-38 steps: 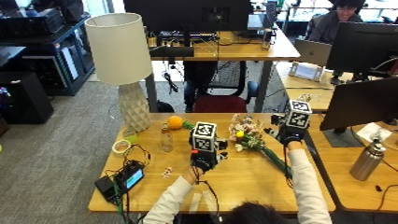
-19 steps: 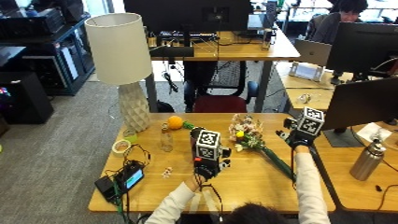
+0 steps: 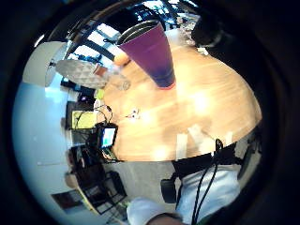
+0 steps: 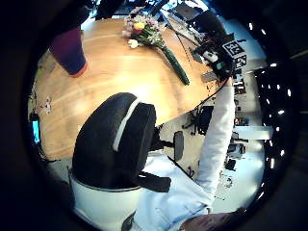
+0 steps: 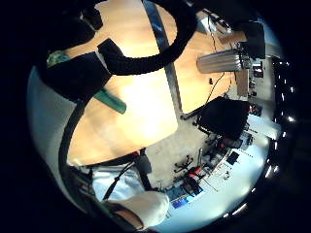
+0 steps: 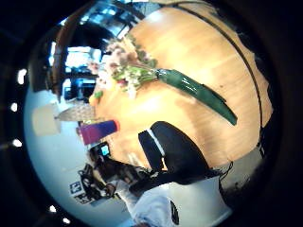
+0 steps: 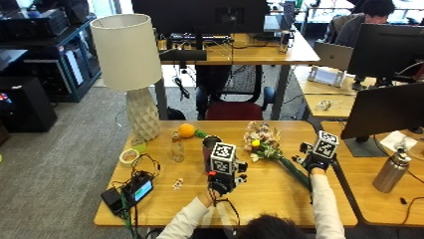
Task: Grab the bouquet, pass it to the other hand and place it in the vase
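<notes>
On the wooden table lies the bouquet.

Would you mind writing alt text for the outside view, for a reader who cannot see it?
A bouquet lies on a wooden table, its green-wrapped stems pointing toward the person's gloved right hand, while the left hand hovers in front of a dark vase. A white lamp, an orange and a small bottle stand to the left.
</notes>
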Available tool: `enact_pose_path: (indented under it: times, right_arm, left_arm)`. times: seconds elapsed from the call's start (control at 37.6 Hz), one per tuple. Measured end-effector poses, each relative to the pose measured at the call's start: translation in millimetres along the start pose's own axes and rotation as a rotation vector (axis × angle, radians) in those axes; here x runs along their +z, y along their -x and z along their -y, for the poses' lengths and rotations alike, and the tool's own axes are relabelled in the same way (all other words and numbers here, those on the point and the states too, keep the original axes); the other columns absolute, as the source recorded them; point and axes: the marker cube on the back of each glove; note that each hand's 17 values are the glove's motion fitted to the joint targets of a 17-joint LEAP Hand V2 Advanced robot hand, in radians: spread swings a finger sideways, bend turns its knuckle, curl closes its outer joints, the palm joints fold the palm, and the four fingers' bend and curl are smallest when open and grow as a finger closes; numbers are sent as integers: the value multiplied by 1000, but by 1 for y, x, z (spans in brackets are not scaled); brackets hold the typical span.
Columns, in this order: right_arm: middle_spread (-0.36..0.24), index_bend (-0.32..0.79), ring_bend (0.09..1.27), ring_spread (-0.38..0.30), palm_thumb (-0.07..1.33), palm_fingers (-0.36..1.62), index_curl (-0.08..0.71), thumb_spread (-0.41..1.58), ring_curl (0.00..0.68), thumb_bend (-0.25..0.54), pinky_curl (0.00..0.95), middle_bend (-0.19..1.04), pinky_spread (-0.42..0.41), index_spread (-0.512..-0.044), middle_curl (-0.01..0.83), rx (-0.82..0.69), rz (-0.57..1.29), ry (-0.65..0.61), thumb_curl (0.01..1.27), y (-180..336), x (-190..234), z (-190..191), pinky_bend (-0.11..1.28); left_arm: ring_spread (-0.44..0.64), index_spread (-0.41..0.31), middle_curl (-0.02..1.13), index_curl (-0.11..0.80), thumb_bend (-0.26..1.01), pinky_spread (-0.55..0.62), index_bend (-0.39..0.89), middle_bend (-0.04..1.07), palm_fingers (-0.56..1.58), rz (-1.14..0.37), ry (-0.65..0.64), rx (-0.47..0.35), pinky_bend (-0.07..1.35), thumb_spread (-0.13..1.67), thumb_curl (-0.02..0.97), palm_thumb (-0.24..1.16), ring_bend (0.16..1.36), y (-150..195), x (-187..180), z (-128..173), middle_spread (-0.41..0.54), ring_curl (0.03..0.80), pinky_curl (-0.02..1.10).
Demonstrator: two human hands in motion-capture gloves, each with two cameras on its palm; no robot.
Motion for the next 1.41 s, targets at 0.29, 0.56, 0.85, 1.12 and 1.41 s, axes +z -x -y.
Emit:
enact_pose_path:
  times: [0.29,0.56,0.85,1.12,1.41]
  right_arm:
    - [79,80,786,126,368,400,120,1050,361,-19,371,168,261,-188,308,16,50,193,284,13,6,-74,884]
    - [33,39,764,46,456,530,94,1046,357,-16,350,376,205,-176,375,1,38,279,301,15,37,-71,811]
    - [17,72,746,-26,560,575,97,1028,362,-5,350,352,153,-185,380,141,-37,255,324,5,66,-57,791]
    - [-27,122,652,-91,700,707,141,1020,347,6,330,399,112,-242,403,138,-86,192,356,1,80,-50,693]
    - [-60,190,569,-142,825,881,235,1006,347,0,305,337,55,-262,404,123,-117,150,382,-2,82,-48,539]
  left_arm:
    - [196,-36,265,381,-19,226,171,152,420,-8,24,1,336,1158,249,148,485,3,6,-1,98,302,355]
    - [199,-36,266,382,-19,226,172,153,419,-16,40,-6,336,1158,250,148,481,10,13,0,98,301,357]
    - [199,-36,267,383,-19,227,172,152,419,-30,54,-11,336,1159,251,148,481,14,17,-1,98,302,358]
    - [200,-35,266,385,-18,227,176,151,421,-30,78,-19,333,1160,251,149,479,14,24,1,98,302,358]
    - [200,-35,265,387,-17,227,175,150,422,-39,89,-11,332,1162,250,151,477,8,29,8,98,302,359]
